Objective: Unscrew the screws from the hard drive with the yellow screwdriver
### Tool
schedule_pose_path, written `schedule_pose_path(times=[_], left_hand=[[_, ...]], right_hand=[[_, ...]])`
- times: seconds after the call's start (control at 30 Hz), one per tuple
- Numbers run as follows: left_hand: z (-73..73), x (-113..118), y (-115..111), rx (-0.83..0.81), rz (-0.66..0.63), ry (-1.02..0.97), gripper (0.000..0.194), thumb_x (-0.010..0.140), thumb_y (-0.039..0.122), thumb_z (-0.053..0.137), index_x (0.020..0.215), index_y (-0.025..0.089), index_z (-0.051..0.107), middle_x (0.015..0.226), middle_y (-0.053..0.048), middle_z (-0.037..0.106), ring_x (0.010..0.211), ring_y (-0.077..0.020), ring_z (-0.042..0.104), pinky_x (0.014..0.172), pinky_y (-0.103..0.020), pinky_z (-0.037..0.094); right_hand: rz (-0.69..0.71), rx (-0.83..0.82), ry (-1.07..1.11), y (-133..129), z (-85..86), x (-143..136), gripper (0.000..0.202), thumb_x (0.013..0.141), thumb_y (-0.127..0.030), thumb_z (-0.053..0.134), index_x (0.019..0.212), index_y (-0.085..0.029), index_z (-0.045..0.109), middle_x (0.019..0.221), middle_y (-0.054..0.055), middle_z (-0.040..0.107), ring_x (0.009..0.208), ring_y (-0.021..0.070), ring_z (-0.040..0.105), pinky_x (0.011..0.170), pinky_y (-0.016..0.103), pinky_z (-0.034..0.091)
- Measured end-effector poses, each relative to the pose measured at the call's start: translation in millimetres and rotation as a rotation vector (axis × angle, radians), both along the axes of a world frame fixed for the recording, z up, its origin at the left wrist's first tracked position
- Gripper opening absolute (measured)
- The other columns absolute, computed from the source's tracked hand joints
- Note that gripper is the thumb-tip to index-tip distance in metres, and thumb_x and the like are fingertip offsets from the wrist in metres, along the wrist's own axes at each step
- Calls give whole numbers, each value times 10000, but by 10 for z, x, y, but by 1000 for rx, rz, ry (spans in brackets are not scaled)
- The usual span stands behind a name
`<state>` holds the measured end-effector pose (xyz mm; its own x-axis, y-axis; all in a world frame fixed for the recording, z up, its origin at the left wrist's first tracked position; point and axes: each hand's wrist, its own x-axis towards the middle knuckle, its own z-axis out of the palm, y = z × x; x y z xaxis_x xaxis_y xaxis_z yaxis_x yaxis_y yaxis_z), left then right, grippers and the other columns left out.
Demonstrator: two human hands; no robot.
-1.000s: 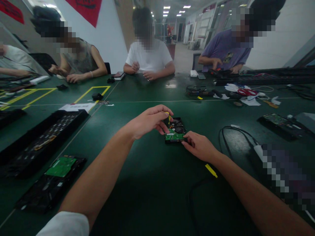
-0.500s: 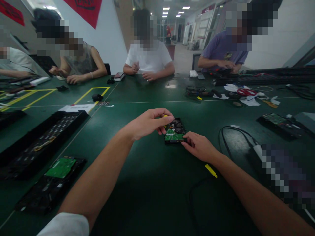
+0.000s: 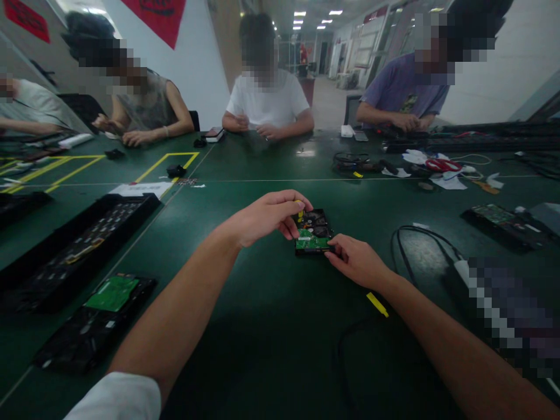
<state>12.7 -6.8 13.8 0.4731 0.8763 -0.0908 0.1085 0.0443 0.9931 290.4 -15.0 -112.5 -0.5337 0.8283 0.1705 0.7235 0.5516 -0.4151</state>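
A hard drive (image 3: 318,227) with a green circuit board and a black body lies flat on the table in front of me. My right hand (image 3: 352,256) pinches its right edge near the front corner. Over the drive's left side, my left hand (image 3: 275,216) has its fingers bent around a small yellow object (image 3: 300,213). Most of that object is hidden, so its kind is not clear. A second hard drive (image 3: 111,293) with a green board rests on the table beside my left forearm.
A long black tray (image 3: 87,245) stands at left. On the right are another drive-like device (image 3: 499,224), a black cable (image 3: 405,256) and a yellow tag (image 3: 377,304). Cables and scraps (image 3: 446,169) lie further back. Several people sit across the green table.
The whole view has shifted slightly. My left fingers have moved a little over the drive, showing the yellow object more; my right hand keeps its hold.
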Motion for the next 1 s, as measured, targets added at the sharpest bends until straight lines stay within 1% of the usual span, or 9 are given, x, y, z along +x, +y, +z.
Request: schedule_pose_path(times=[0.1,0.2,0.3,0.4,0.53,0.63,0.73,0.87,1.0], left_hand=[[-27,-15,10,-22,1,-40,224,987,346,627,1109,162,662,866,-37,661,655,-148,687,591,-267,571],[-64,-28,23,-44,-2,-92,254,979,363,649,1158,184,629,1020,-72,700,665,-158,711,602,-297,590],[-90,-34,37,-41,-11,-122,265,986,381,650,1164,188,614,1115,-99,712,739,-177,744,647,-304,601],[-88,-29,38,-19,-12,-97,269,996,414,644,1113,172,634,1065,-84,708,788,-176,744,674,-284,592],[-61,-19,22,54,-27,14,271,975,429,685,1030,166,664,859,-19,673,704,-125,679,642,-236,556],[-51,-17,13,79,-43,50,269,971,428,692,1024,165,669,804,-5,662,666,-110,650,636,-230,554],[-50,-12,9,56,-20,46,293,967,434,696,1055,160,640,865,-25,685,678,-126,682,624,-246,570],[-51,4,5,5,1,9,332,952,437,715,1095,173,574,1049,-81,724,686,-153,726,593,-275,588],[-49,12,9,-7,-1,-19,268,975,400,678,1082,169,595,1060,-82,723,688,-157,733,588,-270,587]], right_hand=[[3,0,0,-1,3,-3,215,1024,-379,602,1162,-215,597,946,47,679,755,199,631,664,333,454],[1,-3,10,0,0,-4,210,1025,-379,596,1155,-214,600,947,50,683,749,198,632,655,331,450],[0,0,13,0,-1,-3,215,1023,-382,598,1155,-213,603,944,51,684,751,199,633,660,331,453],[5,1,17,-1,1,-2,214,1021,-377,601,1156,-212,604,951,53,681,755,197,632,665,328,456],[2,-6,10,0,-2,-1,206,1024,-368,602,1157,-211,600,949,47,675,734,185,619,651,319,446],[-2,-4,3,5,-7,-1,201,1026,-368,601,1154,-213,598,943,43,674,735,185,619,646,316,438],[-2,1,3,9,-11,-2,204,1026,-374,602,1154,-215,601,946,43,679,755,192,629,658,321,442],[-6,10,5,7,-8,-6,216,1026,-380,602,1162,-213,606,949,49,685,769,202,634,667,330,451],[7,4,7,4,3,-4,213,1027,-378,598,1159,-211,602,948,50,682,757,197,627,660,329,452]])
